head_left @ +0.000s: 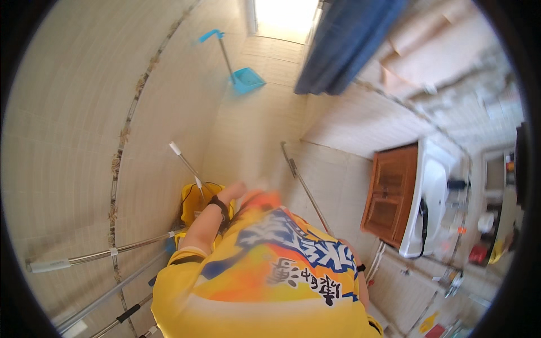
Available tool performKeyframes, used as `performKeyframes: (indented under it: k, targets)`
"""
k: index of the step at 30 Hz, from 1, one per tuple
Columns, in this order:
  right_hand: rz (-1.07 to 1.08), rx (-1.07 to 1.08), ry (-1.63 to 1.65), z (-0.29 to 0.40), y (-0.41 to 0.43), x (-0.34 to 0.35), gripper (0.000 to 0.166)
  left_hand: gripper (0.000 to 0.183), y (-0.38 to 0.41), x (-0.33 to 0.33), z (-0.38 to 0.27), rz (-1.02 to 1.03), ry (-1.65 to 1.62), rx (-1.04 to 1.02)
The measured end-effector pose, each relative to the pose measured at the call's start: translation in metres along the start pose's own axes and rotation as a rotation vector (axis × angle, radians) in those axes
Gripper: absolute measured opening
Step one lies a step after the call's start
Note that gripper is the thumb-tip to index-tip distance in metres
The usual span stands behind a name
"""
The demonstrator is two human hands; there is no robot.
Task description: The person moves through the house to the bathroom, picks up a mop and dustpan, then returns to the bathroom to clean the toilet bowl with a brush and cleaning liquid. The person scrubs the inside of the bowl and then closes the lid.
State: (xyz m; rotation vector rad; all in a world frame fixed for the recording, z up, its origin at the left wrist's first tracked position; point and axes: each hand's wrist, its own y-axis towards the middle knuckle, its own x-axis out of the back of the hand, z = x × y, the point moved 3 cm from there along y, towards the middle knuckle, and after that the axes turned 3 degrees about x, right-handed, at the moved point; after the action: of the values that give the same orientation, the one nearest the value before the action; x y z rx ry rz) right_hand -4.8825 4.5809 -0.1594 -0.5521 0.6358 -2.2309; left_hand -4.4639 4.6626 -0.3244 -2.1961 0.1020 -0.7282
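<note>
My left hand (239,190), blurred, is in front of my body beside a yellow bucket (192,203); I cannot tell whether it holds anything. A metal pole with a white end (175,148) leans out of that bucket. At the right side of my yellow printed shirt (262,279), my right hand (348,248) is mostly covered by the shirt, near the upper end of a long metal pole (310,196). The pole slants down to the tiled floor; whether my right hand grips it cannot be seen.
A blue dustpan (248,80) with an upright handle stands by the left wall, near a bright doorway (285,19). A dark blue curtain (351,46) hangs beside the doorway. On the right is a wooden cabinet (391,192) with a white sink (433,198). More metal poles (97,255) lean at lower left.
</note>
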Motion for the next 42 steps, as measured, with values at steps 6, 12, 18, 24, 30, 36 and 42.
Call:
performKeyframes:
  k: [6,12,18,24,30,36,42]
  targets:
    - [0.062,-0.453,0.044,0.086,0.196,-0.013,0.018,0.029,0.054,0.065,0.065,-0.278,-0.096,-0.079]
    - [0.099,-0.500,0.287,0.167,0.348,-0.014,0.014,0.026,0.111,0.158,0.052,-0.285,-0.400,-0.057]
    - [0.114,-0.440,0.479,0.275,0.506,-0.010,0.015,0.037,0.201,0.326,0.005,-0.587,-0.342,-0.085]
    - [0.121,-0.367,0.406,0.359,0.631,-0.008,0.015,0.053,0.277,0.505,-0.032,-0.825,0.030,0.117]
    - [0.113,-0.329,0.349,0.435,0.708,0.029,0.010,0.055,0.351,0.613,-0.056,-0.929,0.169,0.284]
    - [0.051,-0.339,0.447,0.506,0.774,0.050,0.010,0.057,0.431,0.647,0.003,-0.471,0.158,0.390]
    - [0.007,-0.328,0.469,0.544,0.850,0.075,0.011,0.034,0.476,0.715,-0.059,-0.374,0.166,0.200]
